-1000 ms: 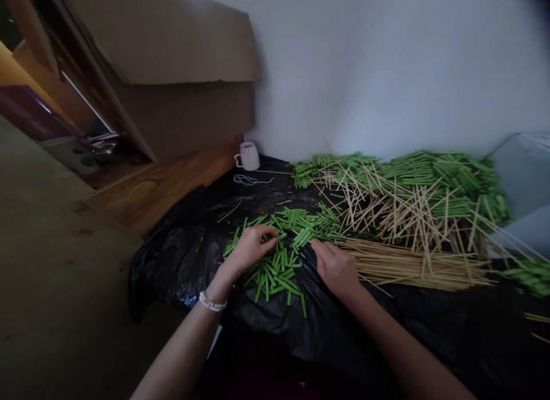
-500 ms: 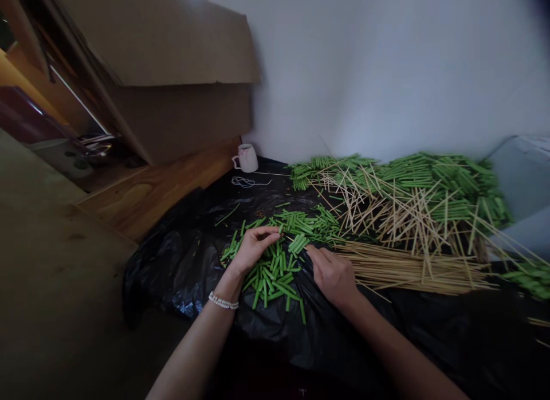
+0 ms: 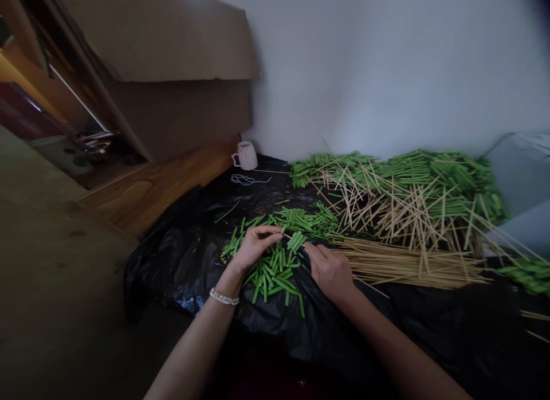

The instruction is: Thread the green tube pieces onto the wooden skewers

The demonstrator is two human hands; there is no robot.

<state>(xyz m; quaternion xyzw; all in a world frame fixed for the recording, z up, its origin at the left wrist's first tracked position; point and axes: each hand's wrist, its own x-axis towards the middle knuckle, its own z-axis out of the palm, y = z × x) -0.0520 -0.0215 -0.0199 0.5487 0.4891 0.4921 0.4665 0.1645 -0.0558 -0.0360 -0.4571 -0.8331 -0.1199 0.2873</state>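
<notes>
My right hand (image 3: 330, 272) is closed on a thin wooden skewer, whose tip points left. Several short green bean pieces (image 3: 296, 241) sit side by side across that skewer, just beyond my fingers. At the skewer's tip, my left hand (image 3: 256, 245) pinches one more green bean piece (image 3: 282, 231) between thumb and fingertips. Under and around my left hand lies a loose heap of cut green beans (image 3: 270, 279). Close to the right hand, a bundle of bare skewers (image 3: 408, 265) lies flat on the black plastic sheet (image 3: 172, 268).
Filled skewers of green beans (image 3: 429, 173) are piled at the back right against the white wall (image 3: 378, 73), their bare sticks (image 3: 365, 202) crossing forward. A white mug (image 3: 247, 156) stands at the back, near some string (image 3: 244, 180). A cardboard box (image 3: 184, 113) rises at the left.
Both hands stay nearly in place. The bean piece in my left hand has tilted and sits at the skewer's tip; the view has shifted slightly.
</notes>
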